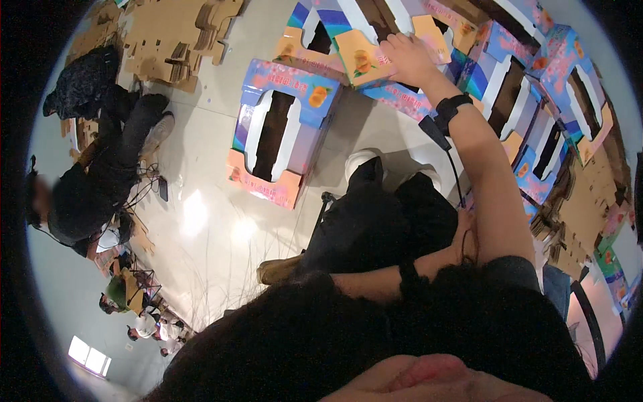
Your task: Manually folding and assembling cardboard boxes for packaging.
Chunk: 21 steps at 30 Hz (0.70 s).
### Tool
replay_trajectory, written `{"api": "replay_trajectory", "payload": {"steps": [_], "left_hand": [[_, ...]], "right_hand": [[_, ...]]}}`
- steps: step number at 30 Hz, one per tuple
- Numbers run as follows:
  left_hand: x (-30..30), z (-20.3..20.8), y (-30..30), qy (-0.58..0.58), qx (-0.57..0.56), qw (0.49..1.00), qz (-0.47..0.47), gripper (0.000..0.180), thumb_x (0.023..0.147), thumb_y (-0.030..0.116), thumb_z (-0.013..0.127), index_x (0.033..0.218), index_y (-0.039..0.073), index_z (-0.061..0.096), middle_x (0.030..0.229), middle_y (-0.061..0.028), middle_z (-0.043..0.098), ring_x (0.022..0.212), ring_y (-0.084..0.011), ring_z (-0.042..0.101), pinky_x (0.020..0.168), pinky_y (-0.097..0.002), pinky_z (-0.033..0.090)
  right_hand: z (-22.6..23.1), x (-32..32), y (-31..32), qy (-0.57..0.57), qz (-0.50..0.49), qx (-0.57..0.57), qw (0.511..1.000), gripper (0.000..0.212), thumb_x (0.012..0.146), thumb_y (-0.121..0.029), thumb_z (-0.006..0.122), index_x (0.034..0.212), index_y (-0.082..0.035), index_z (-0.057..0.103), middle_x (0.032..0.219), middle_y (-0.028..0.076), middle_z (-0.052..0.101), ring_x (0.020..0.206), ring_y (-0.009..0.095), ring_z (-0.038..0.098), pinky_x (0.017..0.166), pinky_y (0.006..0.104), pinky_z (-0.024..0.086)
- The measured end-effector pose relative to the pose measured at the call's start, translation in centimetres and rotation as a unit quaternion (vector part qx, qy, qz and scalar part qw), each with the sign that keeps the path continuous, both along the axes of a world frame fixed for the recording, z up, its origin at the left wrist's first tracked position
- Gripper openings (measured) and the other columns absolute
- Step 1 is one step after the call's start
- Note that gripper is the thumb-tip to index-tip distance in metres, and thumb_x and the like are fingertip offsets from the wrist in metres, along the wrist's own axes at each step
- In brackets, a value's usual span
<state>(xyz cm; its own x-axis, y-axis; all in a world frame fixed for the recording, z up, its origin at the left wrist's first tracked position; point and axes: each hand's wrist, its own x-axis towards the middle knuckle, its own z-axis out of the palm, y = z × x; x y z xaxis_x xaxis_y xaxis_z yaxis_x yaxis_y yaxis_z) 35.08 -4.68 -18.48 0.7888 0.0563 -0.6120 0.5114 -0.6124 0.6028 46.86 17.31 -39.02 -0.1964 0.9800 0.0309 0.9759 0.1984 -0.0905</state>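
Observation:
My right hand is closed over the orange end panel of a printed fruit carton at the upper middle. That carton has a long white-edged opening on top and sits among similar cartons. A black band and a small black device with a cable are at my right wrist. My left hand lies near my knee, partly behind my right arm, and its fingers are hidden. A separate blue and orange carton stands on the floor left of my feet, its long opening showing a dark inside.
More printed cartons crowd the right side. Flattened brown cardboard lies in stacks at the upper left and right. At the left a person in black sits beside cables, with several people farther back.

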Motion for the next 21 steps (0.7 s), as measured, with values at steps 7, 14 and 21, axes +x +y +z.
{"api": "replay_trajectory", "payload": {"steps": [7, 14, 21], "left_hand": [[0.0, 0.3, -0.5, -0.014, 0.010, 1.000, 0.002, 0.034, 0.087, 0.035, 0.047, 0.102, 0.011, 0.065, 0.101, -0.0119, 0.063, 0.103, -0.0224, 0.056, 0.082, -0.0499, 0.035], [-0.4, 2.2, -0.6, -0.027, -0.038, 0.998, -0.043, 0.035, 0.085, 0.026, 0.047, 0.111, 0.006, 0.059, 0.109, -0.0177, 0.058, 0.113, -0.0285, 0.047, 0.093, -0.0500, 0.029], [-2.4, 2.4, -3.4, -0.209, -0.048, 0.964, -0.160, 0.039, 0.074, 0.023, 0.061, 0.106, 0.001, 0.058, 0.094, -0.0189, 0.063, 0.080, -0.0364, 0.062, 0.069, -0.0463, 0.048]], "right_hand": [[5.0, -0.8, -0.2, 0.116, 0.023, -0.005, 0.993, 0.070, 0.052, -0.028, 0.081, 0.111, -0.007, 0.049, 0.107, 0.008, 0.048, 0.108, 0.028, 0.044, 0.090, 0.0403, 0.041], [11.5, -1.5, -3.4, 0.201, 0.030, -0.052, 0.978, 0.072, 0.052, -0.035, 0.081, 0.108, -0.004, 0.049, 0.103, 0.012, 0.049, 0.102, 0.032, 0.044, 0.087, 0.0394, 0.040], [19.7, -2.8, -10.2, 0.174, 0.026, 0.010, 0.984, 0.071, 0.053, -0.042, 0.080, 0.104, -0.003, 0.050, 0.100, 0.013, 0.050, 0.101, 0.033, 0.045, 0.085, 0.0399, 0.041]]}}
